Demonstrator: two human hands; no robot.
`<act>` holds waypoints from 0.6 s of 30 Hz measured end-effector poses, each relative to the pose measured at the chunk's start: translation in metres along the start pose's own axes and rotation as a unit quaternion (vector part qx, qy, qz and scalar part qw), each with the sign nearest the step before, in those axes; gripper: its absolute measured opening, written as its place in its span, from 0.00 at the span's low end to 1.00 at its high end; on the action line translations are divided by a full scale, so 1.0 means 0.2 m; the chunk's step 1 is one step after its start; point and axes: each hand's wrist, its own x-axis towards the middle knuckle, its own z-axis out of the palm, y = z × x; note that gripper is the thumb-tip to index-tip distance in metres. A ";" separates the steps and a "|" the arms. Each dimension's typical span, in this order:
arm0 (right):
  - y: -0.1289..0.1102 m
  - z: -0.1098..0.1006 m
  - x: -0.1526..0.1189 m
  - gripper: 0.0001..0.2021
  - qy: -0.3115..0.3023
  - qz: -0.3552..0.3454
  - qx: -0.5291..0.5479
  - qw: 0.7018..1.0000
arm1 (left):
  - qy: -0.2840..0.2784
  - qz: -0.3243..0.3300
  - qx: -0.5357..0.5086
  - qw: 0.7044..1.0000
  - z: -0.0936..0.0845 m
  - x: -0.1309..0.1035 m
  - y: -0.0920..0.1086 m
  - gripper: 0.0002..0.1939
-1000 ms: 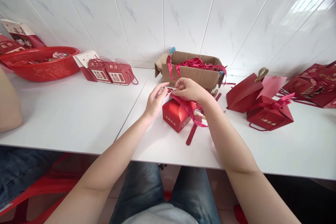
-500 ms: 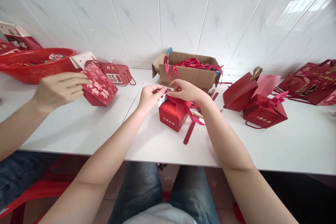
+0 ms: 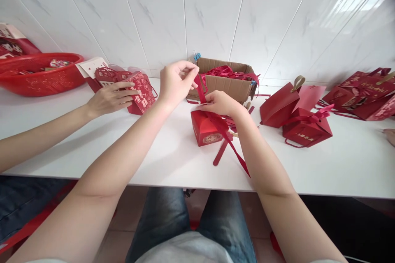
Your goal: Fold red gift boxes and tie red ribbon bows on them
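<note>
Left hand [image 3: 178,82] pinching a raised red ribbon [image 3: 201,90], right hand [image 3: 220,103] closed on it above the red gift box [image 3: 200,130] at twelve o'clock, cardboard box [image 3: 226,85] beyond.

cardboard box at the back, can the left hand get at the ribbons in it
Probably yes: the cardboard box is open on top and the left hand is raised near it, though it might first need to release the ribbon.

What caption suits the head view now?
Left hand holds up red ribbon; right hand at the top of the red box below.
</note>
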 end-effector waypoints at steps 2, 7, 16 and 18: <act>0.01 0.00 0.01 0.17 0.019 0.031 -0.042 0.998 | -0.009 0.039 0.078 0.996 0.00 -0.12 0.05 0.08; 0.01 -0.01 -0.01 0.18 0.052 0.066 -0.113 0.990 | -0.306 -0.066 0.320 0.894 -0.03 -0.51 0.14 0.25; -0.08 -0.11 -0.12 0.17 0.060 0.117 -0.079 0.988 | -0.343 -0.189 0.445 0.805 -0.22 -0.75 -0.11 0.14; -0.08 -0.15 -0.13 0.17 0.073 0.112 -0.059 0.989 | -0.333 -0.196 0.424 0.819 -0.28 -0.77 -0.14 0.11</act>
